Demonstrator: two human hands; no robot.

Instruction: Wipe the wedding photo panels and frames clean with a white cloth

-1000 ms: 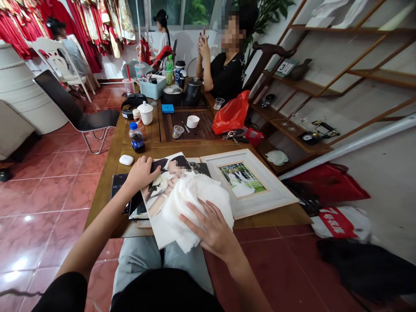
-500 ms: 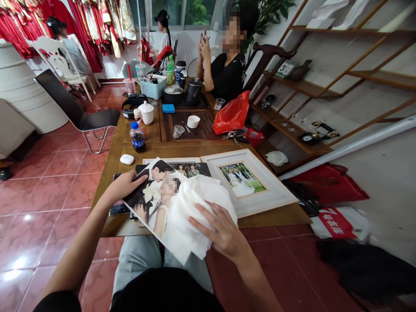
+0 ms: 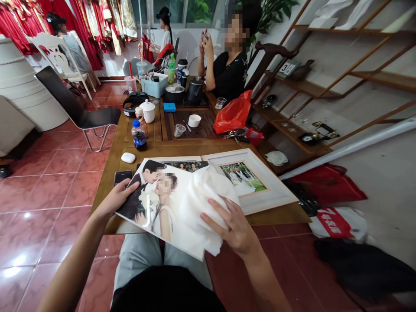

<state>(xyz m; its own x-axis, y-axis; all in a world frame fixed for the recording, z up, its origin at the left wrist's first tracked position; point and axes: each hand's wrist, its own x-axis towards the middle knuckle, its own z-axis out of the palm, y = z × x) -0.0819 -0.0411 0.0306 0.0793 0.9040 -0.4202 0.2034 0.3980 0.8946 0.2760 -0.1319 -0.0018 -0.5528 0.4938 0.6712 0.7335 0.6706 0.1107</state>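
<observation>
A large glossy wedding photo (image 3: pixel 152 203) lies tilted over the near edge of the wooden table (image 3: pixel 113 156) and my lap. My left hand (image 3: pixel 114 200) grips its left edge, fingers curled round it. My right hand (image 3: pixel 234 225) presses a crumpled white cloth (image 3: pixel 201 203) flat against the photo's right part, fingers spread over the cloth. A white picture frame (image 3: pixel 256 182) with a small wedding photo lies just right of the cloth. Another photo print (image 3: pixel 186 165) lies under the large one.
A phone (image 3: pixel 122 176) and a white earbud case (image 3: pixel 128 157) lie at the table's left. Bottles (image 3: pixel 139 135), cups, a kettle (image 3: pixel 194 90) and a red bag (image 3: pixel 233 113) stand farther back. A person in black sits at the far end. A black chair (image 3: pixel 78 112) stands left, shelves right.
The large photo has turned and slid left, toward me, uncovering more of the picture. My right hand with the cloth has moved right and down across it. My left hand shifted down the left edge.
</observation>
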